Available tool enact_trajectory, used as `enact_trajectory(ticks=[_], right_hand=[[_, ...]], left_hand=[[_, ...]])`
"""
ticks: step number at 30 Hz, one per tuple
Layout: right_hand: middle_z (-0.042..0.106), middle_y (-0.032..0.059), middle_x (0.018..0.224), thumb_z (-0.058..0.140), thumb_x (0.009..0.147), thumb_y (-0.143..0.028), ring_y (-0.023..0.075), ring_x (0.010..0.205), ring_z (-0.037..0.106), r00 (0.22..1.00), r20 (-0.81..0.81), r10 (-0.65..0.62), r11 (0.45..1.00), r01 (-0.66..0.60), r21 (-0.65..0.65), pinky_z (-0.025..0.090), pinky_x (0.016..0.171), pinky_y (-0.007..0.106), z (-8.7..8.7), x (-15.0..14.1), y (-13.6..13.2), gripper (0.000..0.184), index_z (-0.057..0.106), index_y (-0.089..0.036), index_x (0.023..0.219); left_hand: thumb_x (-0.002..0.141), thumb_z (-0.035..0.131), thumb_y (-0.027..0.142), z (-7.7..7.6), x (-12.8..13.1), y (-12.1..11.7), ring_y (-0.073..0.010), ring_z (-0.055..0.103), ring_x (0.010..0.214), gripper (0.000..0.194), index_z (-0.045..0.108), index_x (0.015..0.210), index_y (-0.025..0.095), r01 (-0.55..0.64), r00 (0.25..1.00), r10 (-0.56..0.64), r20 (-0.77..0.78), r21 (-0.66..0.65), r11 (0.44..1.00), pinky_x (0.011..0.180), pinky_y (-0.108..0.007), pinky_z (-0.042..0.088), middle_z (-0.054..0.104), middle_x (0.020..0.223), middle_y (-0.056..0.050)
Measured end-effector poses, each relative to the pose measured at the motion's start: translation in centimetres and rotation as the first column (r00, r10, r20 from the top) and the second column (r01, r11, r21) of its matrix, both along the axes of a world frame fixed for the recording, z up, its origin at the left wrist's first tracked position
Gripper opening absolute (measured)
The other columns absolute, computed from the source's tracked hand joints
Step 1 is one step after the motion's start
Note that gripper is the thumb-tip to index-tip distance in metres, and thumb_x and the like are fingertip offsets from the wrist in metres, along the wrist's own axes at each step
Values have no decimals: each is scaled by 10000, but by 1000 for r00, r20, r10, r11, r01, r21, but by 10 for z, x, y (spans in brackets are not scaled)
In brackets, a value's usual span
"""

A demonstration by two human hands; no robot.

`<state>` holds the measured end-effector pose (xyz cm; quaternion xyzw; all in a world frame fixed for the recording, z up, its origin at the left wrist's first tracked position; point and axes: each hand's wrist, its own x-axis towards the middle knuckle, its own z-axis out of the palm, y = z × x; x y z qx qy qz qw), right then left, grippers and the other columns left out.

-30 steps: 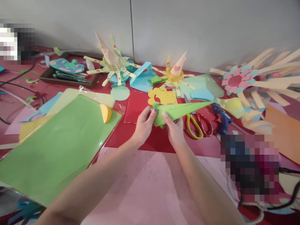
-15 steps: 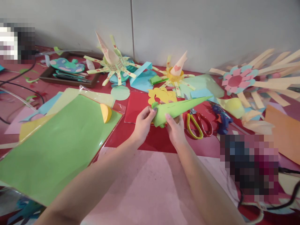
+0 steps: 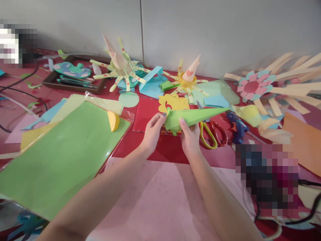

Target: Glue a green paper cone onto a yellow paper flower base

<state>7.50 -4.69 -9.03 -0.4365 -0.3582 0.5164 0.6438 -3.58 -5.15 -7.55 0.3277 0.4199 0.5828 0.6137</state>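
Observation:
A light green paper cone [image 3: 194, 116] lies sideways between my hands, its point to the right and its wide, notched end to the left. My right hand [image 3: 189, 137] is closed round its middle, thumb on top and fingers hidden behind. At the wide rim, my left hand [image 3: 153, 131] pinches the bent edge of the cone between thumb and fingers. Just behind the cone are a yellow scalloped paper shape [image 3: 173, 101] and a red square of paper [image 3: 145, 113]. Scissors [image 3: 209, 134] with yellow and red handles lie right of my right hand, their blades partly hidden by the cone.
Green paper in a clear sleeve [image 3: 67, 157] lies left, a yellow folded disc [image 3: 113, 121] on it. Behind stand a brown tray [image 3: 72, 87] and cone-topped paper crafts [image 3: 189, 75]. A blue glue gun [image 3: 237, 127] lies right. Pink paper [image 3: 163, 197] covers the front.
The cone has turned slightly in my hands and its point dipped, then rose again. My right hand has shifted a little to the right along it; my left hand stays at the rim.

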Motion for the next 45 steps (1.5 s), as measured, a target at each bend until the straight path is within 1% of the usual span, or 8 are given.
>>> enact_trajectory(ticks=[6,13,19,22,27,33,39,45], right_hand=[[705,32,1007,750,674,-334,203,961,662,999,11,-42,999,42,3,545,840,367,2,-1,0,423,594,-215,1049],[713,34,974,763,645,-365,198,950,667,988,100,-117,993,118,-4,532,868,360,2,-1,1,425,599,-207,1003],[708,38,1006,755,665,-364,189,955,665,991,75,-108,994,107,16,517,901,363,1,-1,2,437,592,-210,1040],[701,41,1039,741,681,-374,194,977,658,989,101,-107,994,106,13,510,923,380,-1,0,2,453,589,-217,1078],[672,46,1128,703,725,-367,203,1065,626,994,70,-82,996,80,31,498,957,397,-2,0,1,494,552,-241,1179],[674,43,1120,701,721,-383,216,1058,629,995,59,-81,997,80,14,508,938,413,-2,0,1,528,543,-247,1206],[692,42,1057,724,707,-348,211,999,649,999,13,-49,999,49,12,537,878,393,-2,-2,0,477,580,-229,1146],[684,43,1088,709,726,-329,208,1009,647,1000,8,-3,999,3,37,534,891,393,1,-4,-2,453,583,-224,1147]], left_hand=[[801,611,332,2,2,-1,-67,395,535,331,388,603,189,-46,958,74,-276,105,993,509,-197,353,381,566,61],[816,589,318,0,2,0,-72,448,551,252,428,663,198,-76,962,103,-253,116,990,538,-205,396,446,604,56],[804,601,242,-2,1,0,-64,429,571,205,445,680,195,-103,929,149,-339,149,983,543,-186,377,449,634,57],[803,621,273,-2,1,0,-64,436,571,213,452,696,199,-96,938,150,-314,182,979,541,-184,388,449,644,55],[875,514,396,-1,1,-1,-78,467,565,256,458,713,206,-44,987,69,-147,163,986,555,-204,450,442,655,44],[835,587,395,2,1,-2,-69,455,587,261,464,709,202,-11,998,18,-63,103,995,552,-177,448,432,669,47],[789,628,461,6,1,-2,-68,427,535,352,435,657,198,66,997,-61,-57,89,994,485,-177,434,393,624,51],[769,653,448,6,0,-2,-62,385,524,363,436,634,191,42,997,-36,-73,91,995,476,-169,396,369,599,56]])
